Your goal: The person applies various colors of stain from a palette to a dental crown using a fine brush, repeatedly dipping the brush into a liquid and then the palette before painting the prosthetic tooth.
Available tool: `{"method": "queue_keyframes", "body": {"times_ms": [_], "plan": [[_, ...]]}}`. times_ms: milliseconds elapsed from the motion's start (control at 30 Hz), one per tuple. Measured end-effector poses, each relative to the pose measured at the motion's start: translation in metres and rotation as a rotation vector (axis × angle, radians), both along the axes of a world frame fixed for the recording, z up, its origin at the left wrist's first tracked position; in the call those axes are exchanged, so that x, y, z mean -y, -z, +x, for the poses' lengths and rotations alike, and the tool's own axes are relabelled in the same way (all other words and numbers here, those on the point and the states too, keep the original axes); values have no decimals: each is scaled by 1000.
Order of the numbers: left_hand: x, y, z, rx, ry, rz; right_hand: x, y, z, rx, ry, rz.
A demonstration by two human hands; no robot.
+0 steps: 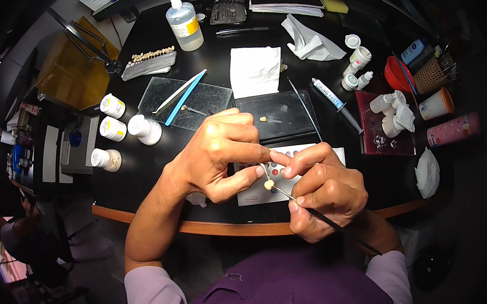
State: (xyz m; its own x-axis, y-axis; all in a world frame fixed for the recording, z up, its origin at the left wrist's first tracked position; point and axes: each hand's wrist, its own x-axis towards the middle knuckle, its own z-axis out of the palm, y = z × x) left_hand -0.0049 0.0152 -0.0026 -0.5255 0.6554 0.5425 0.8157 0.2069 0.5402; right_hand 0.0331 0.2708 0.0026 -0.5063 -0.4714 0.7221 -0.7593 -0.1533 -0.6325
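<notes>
Between the thumb and index finger of my left hand (220, 153) is a thin metal holder (265, 170). At its end sits a small cream-coloured tooth crown (269, 185). My right hand (332, 187) is closed round a fine brush (329, 221) with a dark handle, and its tip is at the crown. The fingers of both hands meet just above the crown. Under them lies a white palette card (252, 198) with coloured spots, partly hidden by the hands. Two more crowns on pins, a left one (184, 108) and a right one (263, 119), lie beyond on dark slabs.
White jars (144, 129) stand at the left, with a shade-tab set (150, 62) and a liquid bottle (185, 24) behind. A folded tissue (255, 70), a paste syringe (337, 104) and a dark red tray (370, 140) with small bottles lie farther off. The desk's wooden edge (231, 229) is near me.
</notes>
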Motion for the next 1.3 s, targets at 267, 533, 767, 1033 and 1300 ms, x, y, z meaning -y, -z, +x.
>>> {"method": "queue_keyframes", "body": {"times_ms": [267, 533, 767, 1033, 1300], "plan": [[-1, -3, -1, -23, 8, 3, 1, -2, 0, -12, 19, -1], [-5, -1, -1, -29, 18, 96, -1, -2, 0, 5, -2, -12], [-7, -7, 0, -36, 13, 104, 0, -3, -1, -33, 17, -12], [-7, -6, 0, -51, 13, 117, 0, -1, -2, -54, 21, 2], [-3, -4, 0, -45, 4, 51, -1, 0, -1, 3, 11, -11]]}}
